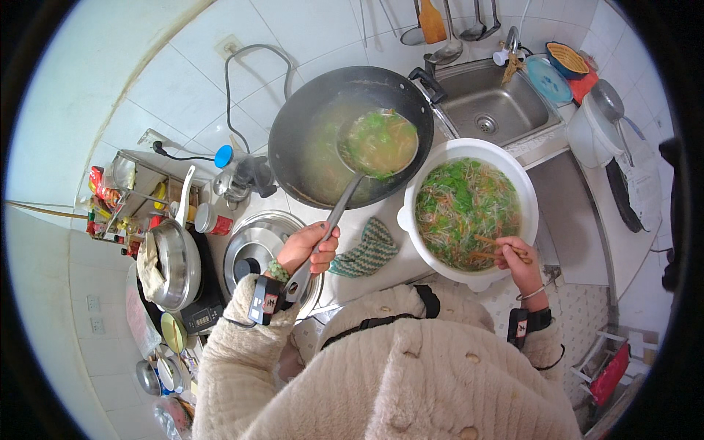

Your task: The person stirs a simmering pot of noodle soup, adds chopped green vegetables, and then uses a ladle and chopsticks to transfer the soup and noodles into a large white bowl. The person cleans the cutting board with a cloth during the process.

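My left hand (306,248) is closed round the grey handle of a large ladle (343,199). The ladle's bowl, full of broth with greens, is over the right side of a dark wok (301,125), near its rim. Cloudy soup partly fills the wok. My right hand (519,262) grips a pair of wooden chopsticks (484,255), their tips in the food at the near right of a white tub (529,198). Shredded vegetables, sprouts and green leaves (462,191) fill the tub, which stands right of the wok.
A green zigzag-patterned cloth (367,249) lies between wok and tub. Left of it sits a steel lid (257,238). A steel pan (180,268) rests by an induction cooker (202,317) farther left. Behind the tub is a metal sink (506,92). Utensils (433,22) hang above.
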Demonstrator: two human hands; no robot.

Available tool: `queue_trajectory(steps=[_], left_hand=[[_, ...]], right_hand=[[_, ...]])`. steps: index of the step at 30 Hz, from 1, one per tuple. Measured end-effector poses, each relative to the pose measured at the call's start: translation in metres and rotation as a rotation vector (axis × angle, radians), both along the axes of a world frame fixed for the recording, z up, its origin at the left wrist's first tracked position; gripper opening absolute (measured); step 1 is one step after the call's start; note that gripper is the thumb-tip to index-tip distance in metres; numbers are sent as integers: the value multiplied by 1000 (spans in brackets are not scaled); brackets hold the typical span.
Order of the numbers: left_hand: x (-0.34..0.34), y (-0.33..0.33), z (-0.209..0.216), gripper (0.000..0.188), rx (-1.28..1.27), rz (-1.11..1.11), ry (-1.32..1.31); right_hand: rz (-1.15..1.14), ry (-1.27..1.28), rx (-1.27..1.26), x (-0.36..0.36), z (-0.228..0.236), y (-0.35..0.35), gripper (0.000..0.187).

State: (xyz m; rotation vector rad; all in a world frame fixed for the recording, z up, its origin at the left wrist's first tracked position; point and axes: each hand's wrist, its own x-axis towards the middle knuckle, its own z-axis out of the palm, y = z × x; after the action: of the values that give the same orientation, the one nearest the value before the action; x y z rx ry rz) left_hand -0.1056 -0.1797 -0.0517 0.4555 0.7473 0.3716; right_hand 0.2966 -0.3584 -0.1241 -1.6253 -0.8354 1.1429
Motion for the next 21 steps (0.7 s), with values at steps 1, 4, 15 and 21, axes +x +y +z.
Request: queue_trajectory(steps=[1, 4, 15, 21], left_hand=[[-1, 1, 0, 23, -1, 15, 2], [-7, 5, 5, 23, 30, 58, 8], [-51, 40, 56, 18, 344, 138, 472], [-45, 61, 53, 16, 487, 86, 779]], right_hand=[[-2, 5, -7, 0, 0, 0, 23], [-11, 14, 7, 0, -3, 0, 22], [-36, 43, 2, 0, -9, 4, 18], [-32, 40, 21, 0, -13, 6, 17]])
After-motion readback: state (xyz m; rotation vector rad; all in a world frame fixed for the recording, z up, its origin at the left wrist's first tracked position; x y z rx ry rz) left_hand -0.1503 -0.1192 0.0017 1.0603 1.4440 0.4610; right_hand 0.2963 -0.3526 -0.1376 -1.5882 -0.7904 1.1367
